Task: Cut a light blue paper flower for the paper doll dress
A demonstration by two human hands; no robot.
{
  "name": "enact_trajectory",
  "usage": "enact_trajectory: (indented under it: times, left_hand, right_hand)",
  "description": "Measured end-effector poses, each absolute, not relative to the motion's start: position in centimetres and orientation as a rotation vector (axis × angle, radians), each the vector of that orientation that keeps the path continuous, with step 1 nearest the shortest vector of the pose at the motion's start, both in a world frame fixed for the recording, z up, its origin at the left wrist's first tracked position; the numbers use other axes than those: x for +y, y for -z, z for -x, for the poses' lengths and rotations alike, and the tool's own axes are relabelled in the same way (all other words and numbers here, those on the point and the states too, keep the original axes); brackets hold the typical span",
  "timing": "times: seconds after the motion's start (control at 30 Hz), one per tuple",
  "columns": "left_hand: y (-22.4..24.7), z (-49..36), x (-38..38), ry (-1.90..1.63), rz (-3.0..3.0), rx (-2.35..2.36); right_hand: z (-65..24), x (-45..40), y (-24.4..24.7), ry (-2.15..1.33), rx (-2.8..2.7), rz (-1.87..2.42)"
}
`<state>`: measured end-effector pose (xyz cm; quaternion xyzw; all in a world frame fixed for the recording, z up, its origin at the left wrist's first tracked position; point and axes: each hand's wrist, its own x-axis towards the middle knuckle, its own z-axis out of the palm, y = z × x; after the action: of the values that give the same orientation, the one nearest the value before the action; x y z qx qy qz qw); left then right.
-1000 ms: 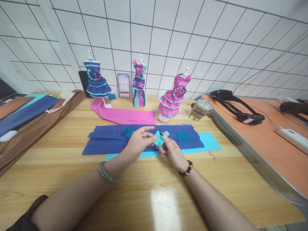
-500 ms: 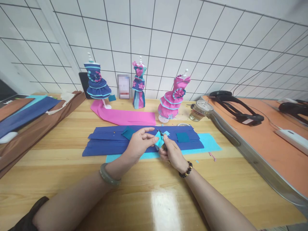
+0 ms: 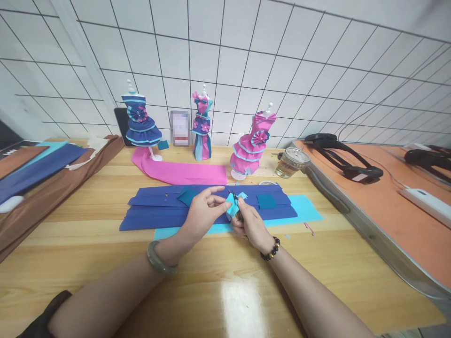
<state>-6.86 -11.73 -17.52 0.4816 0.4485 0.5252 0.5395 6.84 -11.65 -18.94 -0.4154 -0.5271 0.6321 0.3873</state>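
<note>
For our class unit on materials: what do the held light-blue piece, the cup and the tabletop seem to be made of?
Light-blue piece: matte paper or thin fabric; it looks thin and creased.
Cup: glossy glass or clear plastic; its wall is see-through.
Tabletop: glossy wood, or wood-look laminate; it shows grain and a bright reflection.

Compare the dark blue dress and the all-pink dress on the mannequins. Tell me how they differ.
The dark blue tiered dress stops well above its round white base; the pink tiered dress nearly reaches its own white base.
The blue dress has a banded top edge; the pink one has a pleated bow there.
Both have light blue trim and a rosette.
</note>
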Motion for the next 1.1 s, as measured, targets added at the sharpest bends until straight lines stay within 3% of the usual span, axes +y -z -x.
enact_trajectory:
  times: [1.1]
  left_hand:
    - [18.23, 6.92, -11.59, -1.205, -1.028, 0.968]
  right_hand:
    - [-6.67, -11.94, 18.61, -1.594, -1.367, 1.043]
